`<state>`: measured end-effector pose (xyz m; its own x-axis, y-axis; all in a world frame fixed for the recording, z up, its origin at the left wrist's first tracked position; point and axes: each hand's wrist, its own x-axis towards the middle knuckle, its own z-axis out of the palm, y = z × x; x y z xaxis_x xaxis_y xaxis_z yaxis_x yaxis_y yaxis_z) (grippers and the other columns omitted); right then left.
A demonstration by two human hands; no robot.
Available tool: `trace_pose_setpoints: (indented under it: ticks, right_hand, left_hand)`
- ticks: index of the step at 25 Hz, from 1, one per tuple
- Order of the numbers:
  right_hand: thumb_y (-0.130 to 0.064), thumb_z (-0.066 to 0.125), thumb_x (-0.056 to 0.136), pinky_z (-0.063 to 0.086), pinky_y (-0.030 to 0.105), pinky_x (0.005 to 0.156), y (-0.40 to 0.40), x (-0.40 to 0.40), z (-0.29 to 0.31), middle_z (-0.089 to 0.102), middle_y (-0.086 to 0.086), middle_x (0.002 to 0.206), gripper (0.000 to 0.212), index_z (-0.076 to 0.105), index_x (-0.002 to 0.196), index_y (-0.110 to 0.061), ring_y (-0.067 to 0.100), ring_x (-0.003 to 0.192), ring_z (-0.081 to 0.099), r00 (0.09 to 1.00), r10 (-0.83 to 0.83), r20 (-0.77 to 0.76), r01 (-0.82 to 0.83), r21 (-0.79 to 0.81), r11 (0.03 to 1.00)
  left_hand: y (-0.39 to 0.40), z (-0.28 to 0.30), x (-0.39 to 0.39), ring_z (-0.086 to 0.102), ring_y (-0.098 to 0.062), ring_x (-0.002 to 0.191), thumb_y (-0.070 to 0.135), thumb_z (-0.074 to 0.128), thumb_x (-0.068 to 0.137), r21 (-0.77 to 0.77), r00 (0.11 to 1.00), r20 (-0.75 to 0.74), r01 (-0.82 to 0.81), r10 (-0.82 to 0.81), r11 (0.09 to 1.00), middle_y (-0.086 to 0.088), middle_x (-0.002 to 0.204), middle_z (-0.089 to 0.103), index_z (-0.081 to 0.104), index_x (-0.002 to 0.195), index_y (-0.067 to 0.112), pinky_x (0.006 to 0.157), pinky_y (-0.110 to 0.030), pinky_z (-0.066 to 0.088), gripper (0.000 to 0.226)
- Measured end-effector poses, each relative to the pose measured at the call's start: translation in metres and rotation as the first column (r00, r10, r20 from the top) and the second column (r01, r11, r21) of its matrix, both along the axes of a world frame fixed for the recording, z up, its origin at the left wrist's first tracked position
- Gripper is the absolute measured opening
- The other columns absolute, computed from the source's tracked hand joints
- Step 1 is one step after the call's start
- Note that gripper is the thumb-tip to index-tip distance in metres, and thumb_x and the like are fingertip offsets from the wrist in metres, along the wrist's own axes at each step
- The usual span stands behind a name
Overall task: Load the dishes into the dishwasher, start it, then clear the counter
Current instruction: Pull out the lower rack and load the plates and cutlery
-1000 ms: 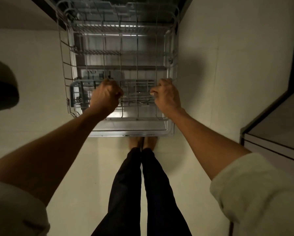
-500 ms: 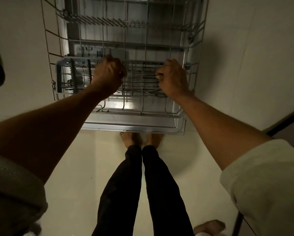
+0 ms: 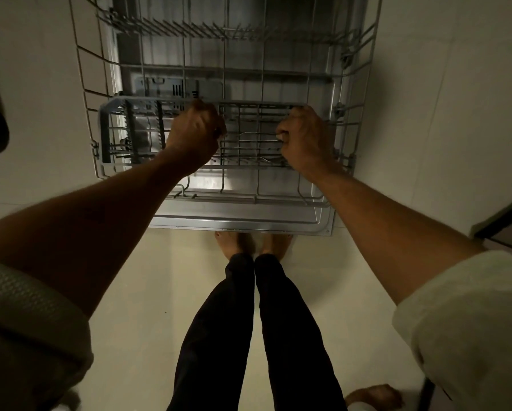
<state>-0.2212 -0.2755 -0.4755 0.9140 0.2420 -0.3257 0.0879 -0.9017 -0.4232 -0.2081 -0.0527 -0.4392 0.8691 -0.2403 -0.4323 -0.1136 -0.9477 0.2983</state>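
Observation:
The dishwasher's wire rack (image 3: 82, 69) is pulled out over the lowered door (image 3: 242, 222). A grey cutlery basket (image 3: 112, 134) sits along the rack's front. My left hand (image 3: 195, 134) grips the front rail of the rack with curled fingers. My right hand (image 3: 303, 140) grips the same rail further right. The rack holds no dishes that I can see; a few cutlery pieces lie in the basket.
My legs in dark trousers (image 3: 248, 336) and bare feet (image 3: 248, 241) stand just before the door's edge. A dark cabinet edge (image 3: 504, 223) shows at the right. Another bare foot (image 3: 373, 397) appears at the bottom right. Pale floor (image 3: 130, 292) lies all around.
Both hands have kept their grip while the rack slid out toward me over the door. The view has moved closer and lower.

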Motion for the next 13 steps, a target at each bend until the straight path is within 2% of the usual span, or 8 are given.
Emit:
trace_pose_setpoints:
  ticks: [5,13]
  right_hand:
    - [-0.010,0.078,0.078,0.039,0.024,0.077,-0.002,0.000,-0.005,0.065,0.008,0.091,0.012,0.076,0.089,-0.007,0.023,0.097,0.055,1.000,0.008,0.005,-0.008,0.013,1.000]
    - [-0.004,0.079,0.075,0.042,0.027,0.075,0.003,0.000,-0.009,0.066,0.011,0.090,0.013,0.077,0.088,-0.005,0.028,0.098,0.057,0.998,0.044,0.054,-0.042,-0.022,0.999]
  left_hand:
    - [0.006,-0.015,0.001,0.063,-0.030,0.107,0.000,0.062,0.093,-0.063,0.998,0.036,0.049,-0.047,0.997,-0.016,0.114,0.067,0.072,0.101,0.003,0.077,-0.025,0.044,0.014]
    - [0.012,-0.032,-0.003,0.068,-0.026,0.093,-0.001,0.061,0.092,-0.098,0.998,0.048,0.044,-0.040,0.994,-0.015,0.110,0.068,0.072,0.100,0.004,0.070,-0.026,0.048,0.014]
